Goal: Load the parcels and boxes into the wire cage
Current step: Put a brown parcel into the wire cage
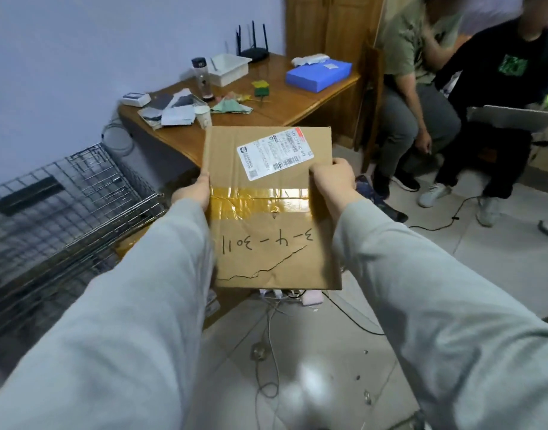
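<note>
Overhead, both hands hold one flat cardboard box (271, 209) in the air above the tiled floor (483, 259). Left hand (193, 193) grips its left edge, right hand (333, 181) grips its right edge, thumbs on top. Box taped across the middle, shipping label (274, 155) near the far end. Wire cage (68, 206) lies to the left, beside a wooden desk (297, 103). Two people seated at right.

Upside-down handwritten "3-4-3011" on the cardboard box (271, 209); print on its white shipping label (274, 155) too blurred.
</note>
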